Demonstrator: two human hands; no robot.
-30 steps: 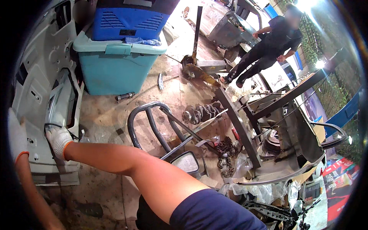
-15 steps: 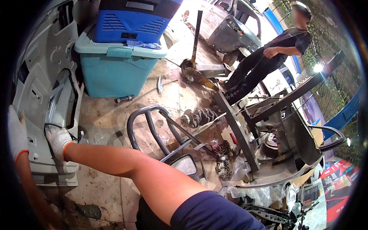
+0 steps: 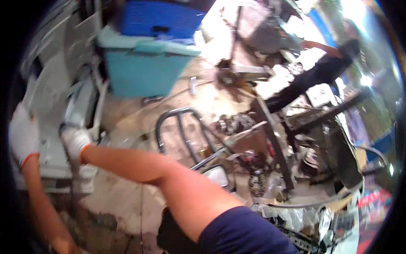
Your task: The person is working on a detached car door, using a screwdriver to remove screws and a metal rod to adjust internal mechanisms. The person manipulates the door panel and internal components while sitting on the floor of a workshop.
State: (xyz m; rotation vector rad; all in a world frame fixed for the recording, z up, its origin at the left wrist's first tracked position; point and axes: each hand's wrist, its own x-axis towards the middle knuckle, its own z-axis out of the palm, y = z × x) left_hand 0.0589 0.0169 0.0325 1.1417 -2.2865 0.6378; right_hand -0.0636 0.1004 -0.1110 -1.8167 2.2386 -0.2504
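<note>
A pale vehicle door panel (image 3: pixel 57 84) stands at the left, with a long recessed channel along its inner side. My left hand (image 3: pixel 25 133) lies against the panel's left part in a white glove with an orange cuff, fingers extended upward, somewhat blurred. My right hand (image 3: pixel 75 143), gloved the same way, is at the lower end of the channel by a dark thin strip, fingers bent; what they hold cannot be made out.
A blue box (image 3: pixel 156 19) sits on a teal bin (image 3: pixel 139 74) behind. Right are a bent tubular frame (image 3: pixel 177 109), steel bars (image 3: pixel 275 144), a crankshaft (image 3: pixel 234 122) and plastic bags (image 3: pixel 296 216) among scrap. A dark-clothed person (image 3: pixel 304 80) is beyond the bars.
The view has shifted and blurred, so most things appear further right and somewhat higher. The other person has moved closer over the last second. My hands remain at the panel.
</note>
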